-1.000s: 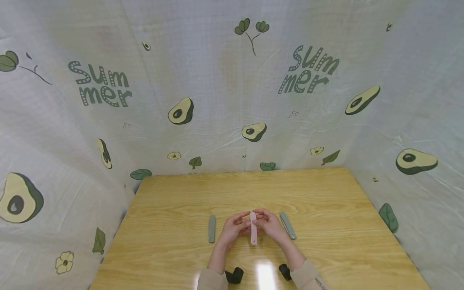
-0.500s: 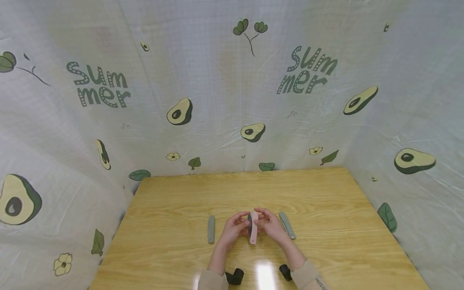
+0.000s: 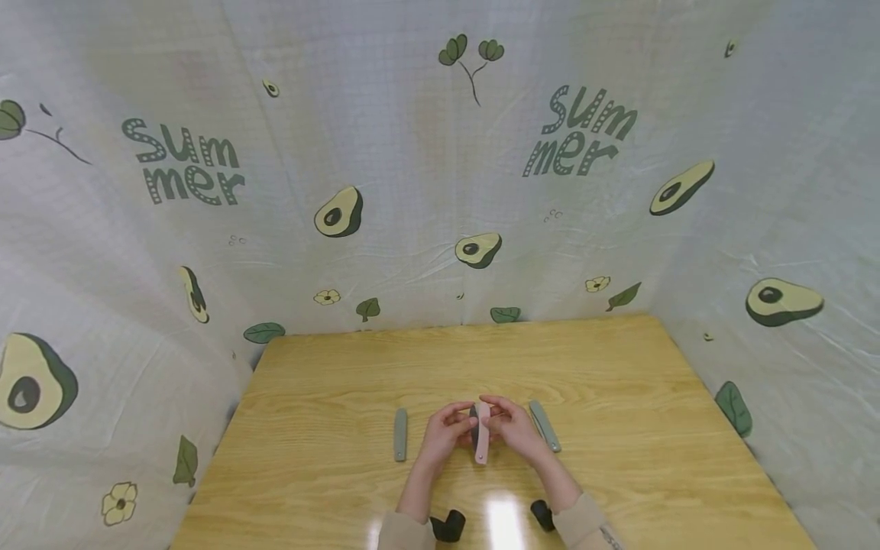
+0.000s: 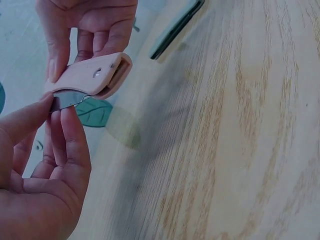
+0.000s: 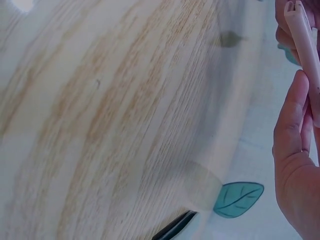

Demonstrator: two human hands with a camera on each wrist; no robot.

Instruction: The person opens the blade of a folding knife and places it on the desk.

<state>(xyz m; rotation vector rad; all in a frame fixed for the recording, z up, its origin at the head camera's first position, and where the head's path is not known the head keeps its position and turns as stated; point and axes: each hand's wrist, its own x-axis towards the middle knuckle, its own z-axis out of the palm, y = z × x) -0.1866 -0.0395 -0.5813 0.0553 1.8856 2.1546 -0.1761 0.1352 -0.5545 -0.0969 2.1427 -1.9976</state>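
A pink-handled folding knife (image 3: 483,437) is held above the table between both hands, its blade partly swung out of the handle. My left hand (image 3: 438,441) pinches the metal blade (image 4: 67,99) between thumb and fingers, as the left wrist view shows. On the other side, my right hand (image 3: 519,432) grips the pink handle (image 4: 85,70) with thumb and fingers. Only part of the blade shows; the rest sits in the handle slot or behind fingers. In the right wrist view the handle (image 5: 304,42) stands at the right edge, partly cut off.
One grey-green folding knife (image 3: 400,435) lies on the wooden table (image 3: 330,382) left of the hands. Another grey-green folding knife (image 3: 545,426) lies tilted to their right. A patterned cloth (image 3: 399,137) hangs behind the table and along its sides.
The dark blade has swung out leftward from the pink handle, showing wider than one second ago. Both hands keep nearly the same place; the grey-green knives lie still.
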